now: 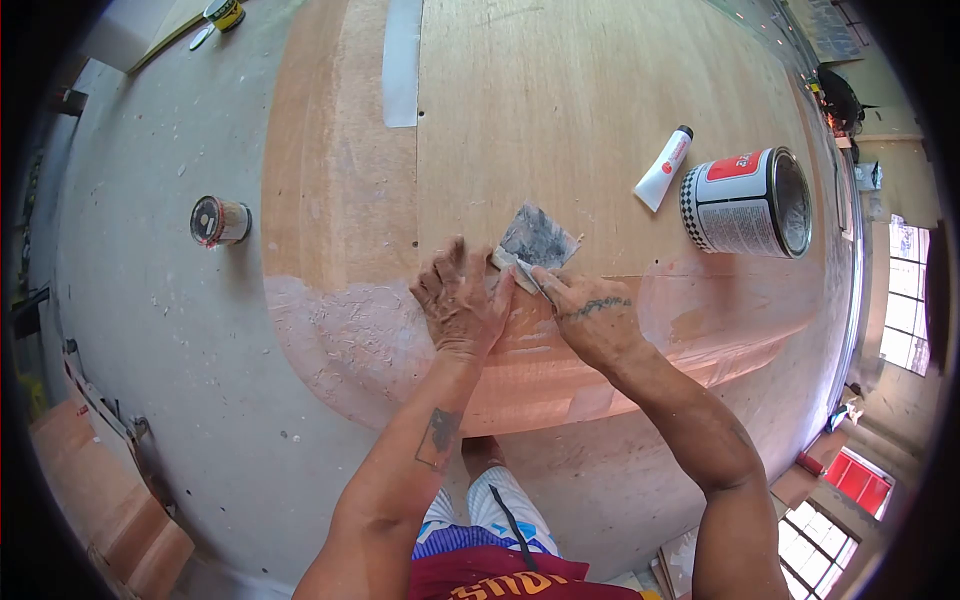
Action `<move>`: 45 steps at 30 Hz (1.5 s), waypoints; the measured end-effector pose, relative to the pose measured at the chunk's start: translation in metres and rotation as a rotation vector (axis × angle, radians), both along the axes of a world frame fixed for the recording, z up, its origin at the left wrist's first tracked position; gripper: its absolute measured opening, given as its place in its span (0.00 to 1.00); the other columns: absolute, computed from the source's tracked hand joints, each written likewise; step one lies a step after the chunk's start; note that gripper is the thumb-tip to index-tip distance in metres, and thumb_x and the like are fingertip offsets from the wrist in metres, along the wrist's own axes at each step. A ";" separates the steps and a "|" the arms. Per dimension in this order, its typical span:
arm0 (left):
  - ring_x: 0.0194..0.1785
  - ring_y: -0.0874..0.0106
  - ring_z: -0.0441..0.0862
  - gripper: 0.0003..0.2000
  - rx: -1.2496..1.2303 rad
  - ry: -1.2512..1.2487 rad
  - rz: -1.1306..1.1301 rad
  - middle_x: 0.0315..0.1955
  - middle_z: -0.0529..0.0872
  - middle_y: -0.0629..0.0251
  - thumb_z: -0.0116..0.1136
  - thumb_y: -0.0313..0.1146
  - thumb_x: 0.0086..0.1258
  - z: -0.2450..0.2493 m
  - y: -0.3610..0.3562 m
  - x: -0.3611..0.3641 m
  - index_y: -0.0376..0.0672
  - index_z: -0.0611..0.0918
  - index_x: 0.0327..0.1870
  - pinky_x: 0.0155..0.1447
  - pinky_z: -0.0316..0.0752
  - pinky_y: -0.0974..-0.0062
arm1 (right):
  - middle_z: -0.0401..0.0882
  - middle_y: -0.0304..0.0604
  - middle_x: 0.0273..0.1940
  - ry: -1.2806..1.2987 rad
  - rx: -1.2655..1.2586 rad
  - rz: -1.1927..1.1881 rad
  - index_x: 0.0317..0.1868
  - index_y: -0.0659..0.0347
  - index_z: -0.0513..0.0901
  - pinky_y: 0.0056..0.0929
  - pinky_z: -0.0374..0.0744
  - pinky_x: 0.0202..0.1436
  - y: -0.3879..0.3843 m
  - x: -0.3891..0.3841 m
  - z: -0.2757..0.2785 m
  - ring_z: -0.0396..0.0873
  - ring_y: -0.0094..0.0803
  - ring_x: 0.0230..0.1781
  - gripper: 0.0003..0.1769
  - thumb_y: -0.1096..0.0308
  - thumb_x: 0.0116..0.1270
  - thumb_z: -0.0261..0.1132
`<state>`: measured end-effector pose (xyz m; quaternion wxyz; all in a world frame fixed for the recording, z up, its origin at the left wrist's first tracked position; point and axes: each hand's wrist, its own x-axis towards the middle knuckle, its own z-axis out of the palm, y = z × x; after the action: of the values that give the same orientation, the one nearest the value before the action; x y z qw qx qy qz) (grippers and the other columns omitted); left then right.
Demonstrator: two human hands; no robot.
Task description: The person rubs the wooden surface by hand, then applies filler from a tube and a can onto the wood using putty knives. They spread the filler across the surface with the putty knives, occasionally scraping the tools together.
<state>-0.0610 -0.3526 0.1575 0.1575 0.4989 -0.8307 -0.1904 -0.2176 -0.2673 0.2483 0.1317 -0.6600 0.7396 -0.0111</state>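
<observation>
My right hand (600,312) grips a flat, square putty spreader (540,236) by its near edge. The spreader's face is grey and smeared, and whitish putty lines its near left side. To its left, my left hand (462,305) has its fingers spread over the wooden panel (520,100), with the thumb pointing toward the spreader's putty-covered edge. Pinkish filler (365,330) coats the panel's rounded near edge, rough and ridged on the left of my hands.
On the panel's right stand a large paint-type can (735,202) and a white tube (664,168) with a black cap. A small can (220,220) is on the floor to the left, and a yellow can (224,14) is at the far left. Sparks (832,122) show at far right.
</observation>
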 end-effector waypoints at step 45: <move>0.73 0.51 0.61 0.18 0.028 0.070 -0.070 0.73 0.71 0.61 0.63 0.55 0.74 -0.011 -0.002 0.005 0.64 0.89 0.60 0.74 0.54 0.47 | 0.88 0.47 0.54 0.031 0.145 -0.309 0.73 0.45 0.79 0.46 0.85 0.54 -0.043 0.029 0.002 0.88 0.47 0.52 0.27 0.70 0.73 0.62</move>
<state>-0.0564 -0.3550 0.1466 0.1725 0.4649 -0.8388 -0.2247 -0.1891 -0.3103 0.2505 0.1643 -0.5272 0.8331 0.0324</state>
